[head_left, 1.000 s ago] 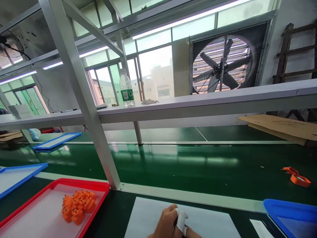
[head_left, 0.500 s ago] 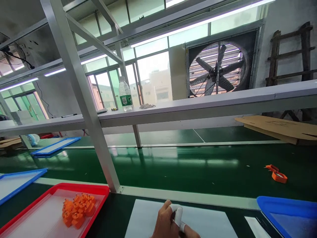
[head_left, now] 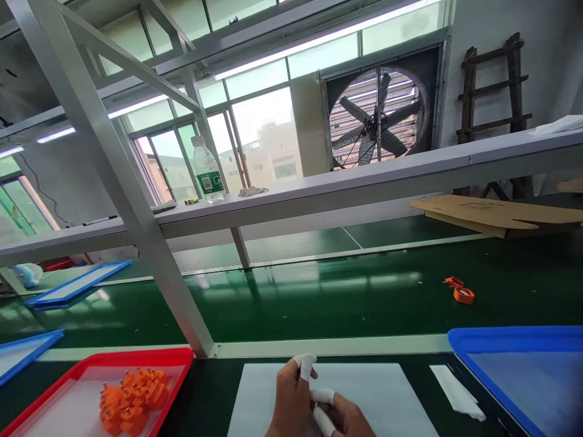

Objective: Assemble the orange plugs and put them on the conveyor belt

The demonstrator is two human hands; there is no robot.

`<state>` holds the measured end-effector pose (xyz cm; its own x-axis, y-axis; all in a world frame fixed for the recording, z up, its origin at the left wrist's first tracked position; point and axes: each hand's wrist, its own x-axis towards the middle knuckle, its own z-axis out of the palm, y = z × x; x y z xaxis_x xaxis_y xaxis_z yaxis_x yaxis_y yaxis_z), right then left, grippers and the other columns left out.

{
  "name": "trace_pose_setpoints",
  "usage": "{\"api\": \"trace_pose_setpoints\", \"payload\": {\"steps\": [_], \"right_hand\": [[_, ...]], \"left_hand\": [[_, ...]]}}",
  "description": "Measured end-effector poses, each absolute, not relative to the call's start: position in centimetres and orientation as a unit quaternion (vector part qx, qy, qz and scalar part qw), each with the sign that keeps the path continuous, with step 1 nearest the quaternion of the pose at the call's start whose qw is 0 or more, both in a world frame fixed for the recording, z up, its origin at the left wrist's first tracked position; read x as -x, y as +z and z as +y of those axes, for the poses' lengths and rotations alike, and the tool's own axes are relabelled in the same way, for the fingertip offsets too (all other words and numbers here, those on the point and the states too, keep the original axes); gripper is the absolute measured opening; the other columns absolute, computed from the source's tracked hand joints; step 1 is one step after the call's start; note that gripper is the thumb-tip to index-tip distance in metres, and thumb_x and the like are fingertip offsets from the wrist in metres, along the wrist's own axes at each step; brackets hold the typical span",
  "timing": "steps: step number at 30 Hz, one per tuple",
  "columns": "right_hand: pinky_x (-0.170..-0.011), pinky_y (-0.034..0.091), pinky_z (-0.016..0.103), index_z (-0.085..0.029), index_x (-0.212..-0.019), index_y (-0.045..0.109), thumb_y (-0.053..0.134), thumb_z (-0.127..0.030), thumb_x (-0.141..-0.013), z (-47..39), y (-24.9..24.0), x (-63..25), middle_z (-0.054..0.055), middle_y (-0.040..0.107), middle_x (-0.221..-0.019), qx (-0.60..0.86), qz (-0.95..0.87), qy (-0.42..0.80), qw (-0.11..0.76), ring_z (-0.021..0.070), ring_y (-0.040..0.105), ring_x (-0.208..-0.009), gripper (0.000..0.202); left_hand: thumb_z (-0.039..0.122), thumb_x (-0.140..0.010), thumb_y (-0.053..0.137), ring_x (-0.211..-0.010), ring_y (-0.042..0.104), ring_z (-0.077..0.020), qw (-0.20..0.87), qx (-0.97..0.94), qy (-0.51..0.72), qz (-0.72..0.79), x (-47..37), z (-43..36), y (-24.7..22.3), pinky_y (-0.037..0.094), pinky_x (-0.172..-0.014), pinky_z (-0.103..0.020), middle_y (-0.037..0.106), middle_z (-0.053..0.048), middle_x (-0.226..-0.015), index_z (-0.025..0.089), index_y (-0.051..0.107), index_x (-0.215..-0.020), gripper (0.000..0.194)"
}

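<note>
Over a white sheet (head_left: 382,394) at the front, my two hands are close together, with white covers on some fingertips. My left hand (head_left: 291,397) has its fingers bent, thumb and forefinger drawn together. Beside it, my right hand (head_left: 348,419) is curled, its covered fingers close to the left palm. Whatever lies between the fingers is hidden. To the left, several orange plastic parts (head_left: 132,397) with small metal pins lie heaped in a red tray (head_left: 136,357). A white paper strip (head_left: 456,391) rests right of the sheet.
A blue tray (head_left: 514,337) stands at the right. Beyond the metal rail, an open orange piece (head_left: 463,295) lies on the green surface (head_left: 319,303). A slanted metal post (head_left: 150,237) rises at left. The shelf above (head_left: 364,176) carries a plastic bottle (head_left: 208,173). Flattened cardboard (head_left: 492,212) lies at right.
The view has turned to the right and tilted, so things sit further left. My left forefinger and thumb have lifted away from the right fingers, which stay curled lower down.
</note>
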<state>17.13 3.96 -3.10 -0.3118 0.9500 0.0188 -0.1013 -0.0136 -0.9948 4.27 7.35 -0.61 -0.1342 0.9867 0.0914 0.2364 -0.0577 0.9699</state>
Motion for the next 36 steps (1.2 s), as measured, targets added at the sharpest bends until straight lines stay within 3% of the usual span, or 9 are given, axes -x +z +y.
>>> {"api": "trace_pose_setpoints", "payload": {"steps": [3,6,10,13,16,21,29,36], "right_hand": [[-0.055,0.052,0.029,-0.015,-0.112,0.063,0.063,-0.038,-0.079,3.5,-2.3,-17.6,0.006,0.067,-0.082,0.417,-0.508,0.61,0.442,0.0218,0.066,-0.07,0.04],[-0.048,0.05,0.027,-0.016,-0.118,0.056,0.063,-0.032,-0.08,3.5,-1.8,-17.8,0.004,0.062,-0.09,0.41,-0.472,0.603,0.496,0.0179,0.063,-0.066,0.042],[-0.051,0.055,0.031,-0.015,-0.121,0.049,0.063,-0.032,-0.081,4.1,-1.4,-17.9,0.006,0.058,-0.097,0.427,-0.397,0.6,0.548,0.0192,0.066,-0.072,0.045],[-0.054,0.057,0.034,-0.015,-0.122,0.048,0.062,-0.033,-0.083,4.3,-0.9,-18.4,0.007,0.058,-0.1,0.436,-0.397,0.589,0.552,0.0208,0.067,-0.075,0.045],[-0.057,0.057,0.034,-0.016,-0.125,0.051,0.055,-0.03,-0.088,4.5,-0.5,-19.3,0.009,0.059,-0.106,0.452,-0.471,0.532,0.538,0.0205,0.067,-0.079,0.039],[-0.069,0.053,0.032,-0.02,-0.118,0.06,0.048,-0.018,-0.093,4.8,-0.4,-21.0,0.006,0.062,-0.101,0.474,-0.631,0.361,0.497,0.0173,0.061,-0.08,0.028],[-0.077,0.049,0.032,-0.02,-0.099,0.064,0.048,0.001,-0.076,4.0,-1.3,-20.7,0.005,0.062,-0.097,0.427,-0.803,0.21,0.359,0.0201,0.057,-0.088,0.034],[-0.082,0.049,0.033,-0.018,-0.102,0.063,0.048,0.001,-0.079,3.9,-1.6,-20.6,0.007,0.062,-0.1,0.419,-0.832,0.164,0.324,0.0218,0.055,-0.093,0.034]], "left_hand": [[0.064,-0.089,0.051,-0.05,0.046,-0.0124,0.432,-0.496,0.519,0.545,-4.1,7.7,-0.3,0.039,-0.05,-0.024,0.049,0.003,-0.057,0.017,0.062,-0.082,0.049],[0.062,-0.086,0.059,-0.046,0.043,-0.0094,0.455,-0.47,0.532,0.538,-4.0,8.0,0.0,0.035,-0.045,-0.022,0.047,0.006,-0.058,0.016,0.062,-0.088,0.046],[0.057,-0.084,0.064,-0.045,0.04,-0.0074,0.454,-0.48,0.515,0.546,-4.0,8.2,-0.2,0.032,-0.043,-0.021,0.052,0.005,-0.062,0.015,0.066,-0.106,0.047],[0.052,-0.081,0.069,-0.053,0.05,-0.0099,0.431,-0.509,0.497,0.555,-3.8,8.1,-0.6,0.04,-0.047,-0.022,0.066,-0.003,-0.081,0.017,0.065,-0.119,0.052],[0.047,-0.081,0.07,-0.07,0.061,-0.0143,0.413,-0.54,0.485,0.549,-3.6,8.1,-0.9,0.048,-0.056,-0.023,0.068,-0.008,-0.1,0.019,0.065,-0.123,0.051],[0.041,-0.081,0.07,-0.086,0.064,-0.0182,0.408,-0.56,0.484,0.534,-3.6,8.2,-1.0,0.053,-0.065,-0.025,0.067,-0.009,-0.107,0.02,0.067,-0.118,0.043],[0.029,-0.079,0.065,-0.083,0.065,-0.0176,0.426,-0.551,0.491,0.523,-3.5,8.1,-1.5,0.052,-0.061,-0.024,0.068,-0.008,-0.105,0.02,0.068,-0.112,0.034],[0.027,-0.085,0.055,-0.065,0.06,-0.0125,0.426,-0.571,0.465,0.526,-3.9,7.8,-0.7,0.052,-0.061,-0.026,0.069,-0.007,-0.102,0.019,0.069,-0.109,0.029]]}}
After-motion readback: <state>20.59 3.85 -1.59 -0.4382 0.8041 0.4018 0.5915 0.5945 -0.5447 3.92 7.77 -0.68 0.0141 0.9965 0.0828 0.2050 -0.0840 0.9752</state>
